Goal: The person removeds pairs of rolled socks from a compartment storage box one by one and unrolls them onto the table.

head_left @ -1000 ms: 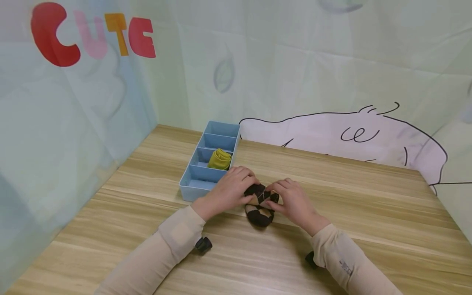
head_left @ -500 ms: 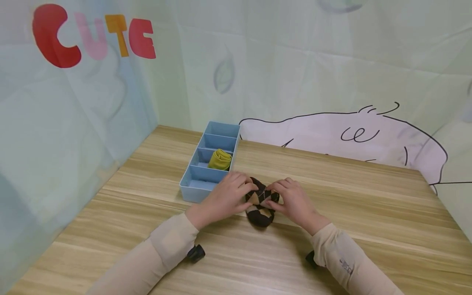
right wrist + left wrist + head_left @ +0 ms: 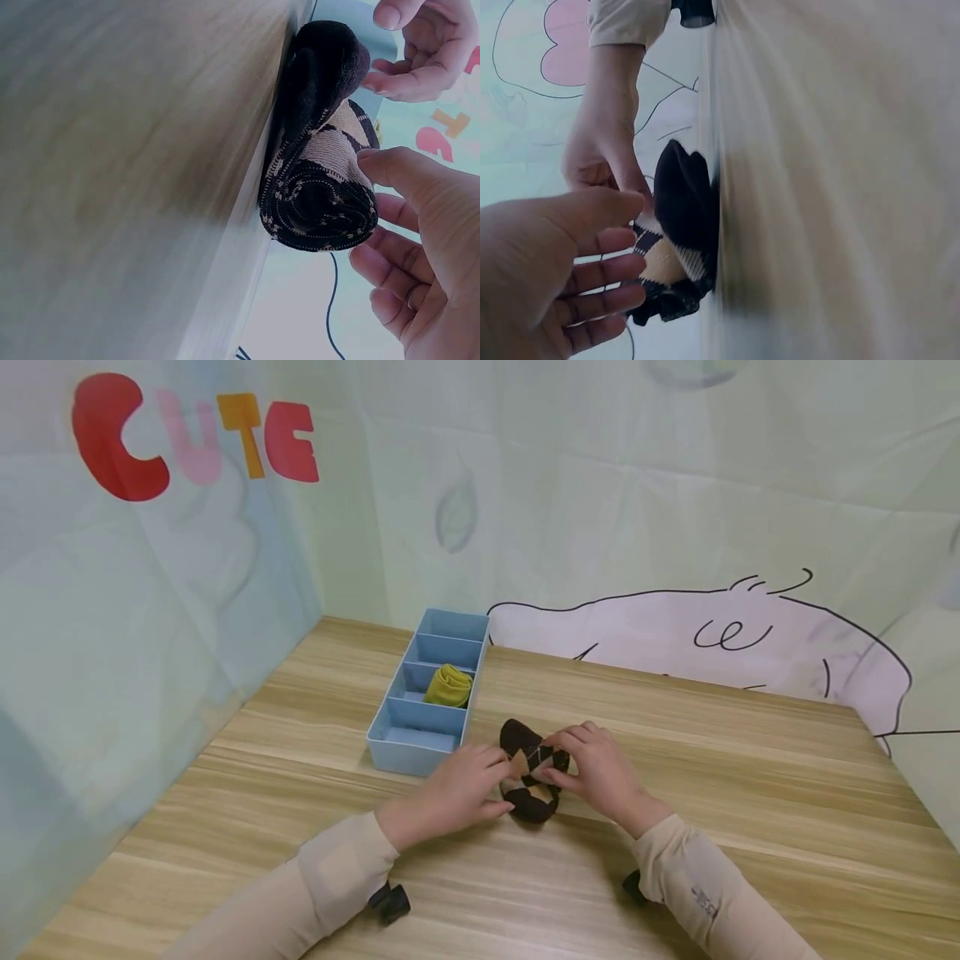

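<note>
Change: the left hand (image 3: 457, 789) has drawn back toward the near edge of the desk (image 3: 750, 827); a second ago its fingers lay over the top of the rolled argyle sock (image 3: 529, 770), now they only meet its left side, and the dark upper end of the roll shows.
Meaning: the roll seems to hold its shape with less cover from the left hand.
Left grip: fingers nearly straight, tips against the sock's tan diamond (image 3: 662, 259); nothing is clasped.
Right grip: the right hand (image 3: 600, 768) curls thumb and fingers round the sock's right end.
Sock's place: on the desk, mid-width, just beside the near right corner of the blue divided tray (image 3: 420, 752).
Tray: a yellow rolled sock (image 3: 448, 685) sits in its second compartment from the near end.
Right wrist view only: the spiral end (image 3: 319, 206) of the roll, layers wound tight.
Head view only: the tray, the desk edges, both beige sleeves (image 3: 697, 893).
</note>
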A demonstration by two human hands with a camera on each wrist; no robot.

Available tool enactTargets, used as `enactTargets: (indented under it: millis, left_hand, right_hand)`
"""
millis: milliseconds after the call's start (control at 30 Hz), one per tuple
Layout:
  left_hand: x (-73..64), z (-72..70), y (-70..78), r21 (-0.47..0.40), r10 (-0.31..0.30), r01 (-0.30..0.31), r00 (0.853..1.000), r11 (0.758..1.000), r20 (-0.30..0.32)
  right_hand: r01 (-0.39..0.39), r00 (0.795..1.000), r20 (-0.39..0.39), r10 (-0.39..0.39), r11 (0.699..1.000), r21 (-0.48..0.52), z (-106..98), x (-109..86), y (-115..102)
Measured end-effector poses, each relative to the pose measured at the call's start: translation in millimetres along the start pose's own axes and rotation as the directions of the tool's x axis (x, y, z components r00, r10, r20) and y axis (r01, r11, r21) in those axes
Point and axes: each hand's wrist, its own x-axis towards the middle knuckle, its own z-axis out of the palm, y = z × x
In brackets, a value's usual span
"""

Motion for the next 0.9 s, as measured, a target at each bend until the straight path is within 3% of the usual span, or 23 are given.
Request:
enactTargets:
  millis: [267, 467, 767, 900]
  left_hand:
    - [-3.6, 7.9, 2.3, -0.075, -0.052, 0.051, 0.999, 0.996, -0.006]
    - [-4.6, 14.9, 1.3, -0.048, -0.022, 0.020, 0.999, 0.999, -0.048]
    - [-5.5, 21.0, 1.1, -0.061, -0.025, 0.025, 1.000, 0.998, -0.005]
    - [-5.7, 23.7, -0.1, -0.058, -0.010, 0.009, 1.000, 0.998, -0.016]
  right_hand:
    - [-0.012, 1.000, 0.021, 0.013, 1.000, -0.013, -1, 0.0, 1]
    - [-0.023, 0.999, 0.031, 0.023, 1.000, -0.013, -1, 0.2, 1]
    - [-0.027, 0.998, 0.055, 0.029, 0.999, -0.039, 0, 2.7, 3]
    - [-0.026, 0.998, 0.063, 0.029, 0.998, -0.053, 0, 3.6, 4]
